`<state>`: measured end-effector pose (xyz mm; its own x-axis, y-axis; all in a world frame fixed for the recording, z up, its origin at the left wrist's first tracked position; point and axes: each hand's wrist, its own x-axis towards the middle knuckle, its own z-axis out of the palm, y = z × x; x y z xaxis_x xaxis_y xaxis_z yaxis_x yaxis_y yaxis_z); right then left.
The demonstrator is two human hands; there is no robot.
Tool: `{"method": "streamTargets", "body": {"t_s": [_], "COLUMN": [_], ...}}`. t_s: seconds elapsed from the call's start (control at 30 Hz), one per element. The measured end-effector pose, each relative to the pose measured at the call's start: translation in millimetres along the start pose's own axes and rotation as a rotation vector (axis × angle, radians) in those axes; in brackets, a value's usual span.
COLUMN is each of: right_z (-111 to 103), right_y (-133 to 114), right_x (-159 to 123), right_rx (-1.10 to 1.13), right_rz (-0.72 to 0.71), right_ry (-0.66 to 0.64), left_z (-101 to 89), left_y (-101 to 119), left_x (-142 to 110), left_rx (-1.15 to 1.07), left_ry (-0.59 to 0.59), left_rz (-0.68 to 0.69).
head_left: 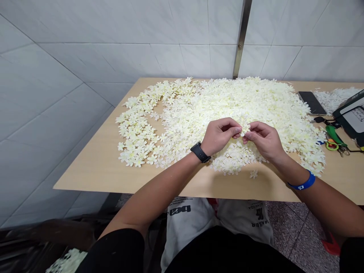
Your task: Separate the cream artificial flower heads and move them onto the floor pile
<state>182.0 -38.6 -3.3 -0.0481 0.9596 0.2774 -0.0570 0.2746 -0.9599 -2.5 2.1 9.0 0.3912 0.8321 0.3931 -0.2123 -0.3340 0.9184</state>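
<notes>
Between my two hands, just above the heap, is a small cream-white artificial flower (245,129). My left hand (221,134) pinches it from one side with thumb and forefinger. From the other side my right hand (264,139) grips it, also with thumb and fingertips. How many layers of petals the flower has I cannot make out. Under and behind both hands spreads a wide pile of loose flower pieces (244,96) with pale yellow centres. A looser band of yellower flowers (135,138) curves along its left side. One single flower (253,174) lies near the front edge.
The light wooden table (105,176) meets a tiled wall at the back. To the right are a dark phone (312,102), a heap of small white pieces (335,99), a green key holder with keys (335,136) and a dark box (352,113). More flowers (67,261) show low at the left.
</notes>
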Motion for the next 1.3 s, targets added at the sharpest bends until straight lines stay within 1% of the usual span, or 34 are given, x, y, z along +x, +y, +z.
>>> {"method": "streamTargets", "body": {"t_s": [0.27, 0.5, 0.67, 0.8, 0.93, 1.13, 1.3], "right_z": [-0.9, 1.5, 0.7, 0.0, 3.3, 6.5, 4.8], "right_y": [1.2, -1.6, -1.4, -2.1, -6.5, -12.2, -12.3], "right_x": [0.1, 0.9, -0.2, -0.4, -0.7, -0.1, 1.3], "right_rx": [0.075, 0.077, 0.090, 0.038, -0.034, -0.120, -0.144], "right_rz": [-0.008, 0.029, 0.028, 0.024, 0.007, 0.007, 0.013], "right_ry": [-0.030, -0.004, -0.025, -0.012, 0.024, 0.086, 0.095], "left_z": [-2.3, -2.7, -3.3, -4.0, -3.3, -4.3, -6.9], "left_y": [0.2, -0.8, 1.3, 1.4, -1.0, -4.2, -8.0], "left_x": [1.4, 3.0, 4.1, 4.1, 3.3, 3.8, 6.0], "left_rx": [-0.022, -0.060, -0.068, -0.081, -0.057, 0.028, 0.092], "left_ry": [-0.044, -0.064, -0.078, -0.098, -0.121, -0.098, -0.071], "left_rz": [-0.016, -0.024, -0.050, -0.072, -0.053, -0.025, -0.004]}}
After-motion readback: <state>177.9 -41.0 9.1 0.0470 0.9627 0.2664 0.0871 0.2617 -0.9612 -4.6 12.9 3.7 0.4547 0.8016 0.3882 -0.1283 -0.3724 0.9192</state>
